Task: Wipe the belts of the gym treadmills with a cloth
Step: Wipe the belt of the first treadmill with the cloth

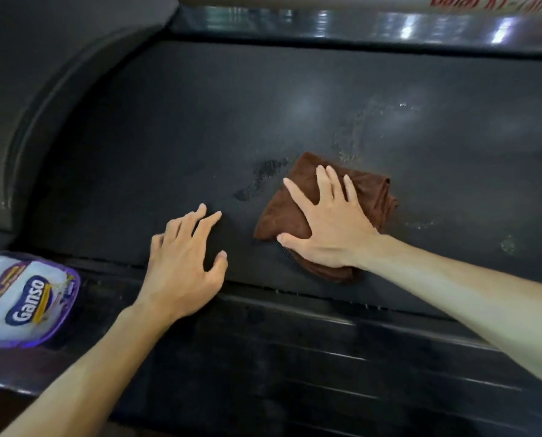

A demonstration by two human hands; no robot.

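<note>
Wiping is under way, by the look of the belt [200, 127], but it seems far from finished; damp, darker streaks lie just beyond the index finger of the right hand [323, 222], and a paler, speckled smear runs up and away from the fingertips of that hand, with smaller pale spots off to its outer side, toward the far end of the belt; I judge these patches as ground not yet covered, while the stretch of belt near the curved motor cover [42, 89] reads evenly dull, though whether it has been cleaned I cannot tell; only this one treadmill shows, so any others remain unaccounted for.

The brown cloth [373, 190], folded into a thick pad, lies flat on the belt directly beneath the right hand; the palm and spread, straight fingers press down on it, the thumb splayed along its near edge; nothing is curled round it, so this is a flat press and no clasp; folds of the cloth stick out past the little-finger side and beyond the fingertips.

The left hand [184, 263] rests just beside the cloth on its thumb side, apart from it, fingers loosely spread and touching bare belt, holding nothing; it seems to brace the person; behind its wrist, on the dark side rail [294, 342], sits a plastic pack [26, 298] printed "Ganso".
</note>
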